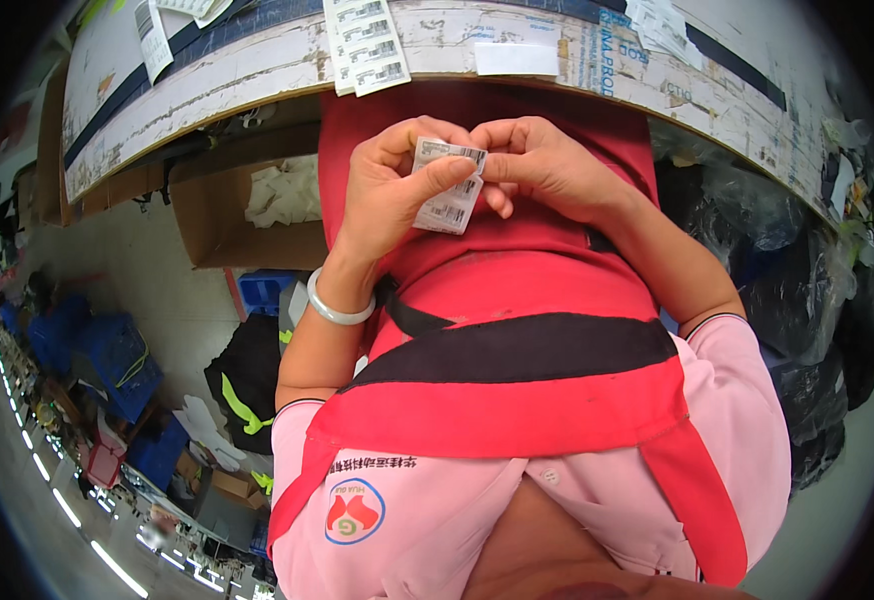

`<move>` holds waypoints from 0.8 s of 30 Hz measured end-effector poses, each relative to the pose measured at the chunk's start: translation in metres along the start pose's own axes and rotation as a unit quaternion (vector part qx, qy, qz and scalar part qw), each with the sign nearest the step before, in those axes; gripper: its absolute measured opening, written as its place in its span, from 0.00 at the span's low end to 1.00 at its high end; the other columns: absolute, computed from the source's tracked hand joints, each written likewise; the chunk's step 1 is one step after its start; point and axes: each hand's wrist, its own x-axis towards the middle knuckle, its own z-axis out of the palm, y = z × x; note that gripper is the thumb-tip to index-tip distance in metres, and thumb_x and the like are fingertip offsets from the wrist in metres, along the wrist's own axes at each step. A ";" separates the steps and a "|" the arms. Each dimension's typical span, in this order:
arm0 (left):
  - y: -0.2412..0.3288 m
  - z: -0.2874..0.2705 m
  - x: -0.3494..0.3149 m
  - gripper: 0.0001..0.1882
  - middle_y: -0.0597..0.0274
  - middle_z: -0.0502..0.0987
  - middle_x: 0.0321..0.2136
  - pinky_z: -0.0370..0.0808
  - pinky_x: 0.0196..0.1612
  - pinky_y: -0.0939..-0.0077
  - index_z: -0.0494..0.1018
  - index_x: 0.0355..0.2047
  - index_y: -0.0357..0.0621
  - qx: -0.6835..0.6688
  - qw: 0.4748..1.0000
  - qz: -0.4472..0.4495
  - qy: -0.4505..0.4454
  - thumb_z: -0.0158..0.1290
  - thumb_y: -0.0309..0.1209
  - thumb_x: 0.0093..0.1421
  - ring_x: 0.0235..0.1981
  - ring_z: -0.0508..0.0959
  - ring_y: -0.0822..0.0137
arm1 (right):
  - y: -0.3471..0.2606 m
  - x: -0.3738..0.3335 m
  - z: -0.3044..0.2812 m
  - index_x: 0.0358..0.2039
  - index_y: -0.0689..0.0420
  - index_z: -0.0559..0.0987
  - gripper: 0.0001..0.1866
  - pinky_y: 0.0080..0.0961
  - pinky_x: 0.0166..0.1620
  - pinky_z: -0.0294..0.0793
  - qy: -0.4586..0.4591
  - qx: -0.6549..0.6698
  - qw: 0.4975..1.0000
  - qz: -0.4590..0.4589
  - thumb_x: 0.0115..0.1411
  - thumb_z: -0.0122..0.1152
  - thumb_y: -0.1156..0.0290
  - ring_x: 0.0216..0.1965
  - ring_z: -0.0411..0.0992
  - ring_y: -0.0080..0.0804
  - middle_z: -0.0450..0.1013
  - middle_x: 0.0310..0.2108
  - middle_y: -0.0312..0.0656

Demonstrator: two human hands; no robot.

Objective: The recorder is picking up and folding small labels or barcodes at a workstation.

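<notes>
— What's the biggest thing you see by the hands?

— The long worn table (257,70), just past the fingertips. It has white paint and dark stripes. Under it, out past the left hand (389,195), sits an open cardboard box (219,225) with white scraps inside.

— And on the table?

— A sheet of barcode labels (365,45) hangs over the edge, right above the hands. A plain white slip (517,58) lies beside it.

— What are the hands doing?

— Both are curled almost closed, close together. They pinch one small strip of labels (449,187) between them. The left thumb lies across it, and the right hand (542,165) nips its top corner.

— Anything smaller?

— A pale bangle (337,308) on the left wrist.
</notes>
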 end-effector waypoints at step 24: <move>-0.008 -0.013 0.012 0.04 0.64 0.77 0.33 0.72 0.37 0.83 0.80 0.33 0.33 0.034 0.999 -0.019 0.017 0.59 0.22 0.58 0.33 0.76 0.75 | -0.052 0.004 -0.029 0.63 0.52 0.62 0.41 0.34 0.52 0.70 0.223 -0.655 0.648 -0.318 0.50 0.70 0.74 0.48 0.70 0.43 0.72 0.45 0.45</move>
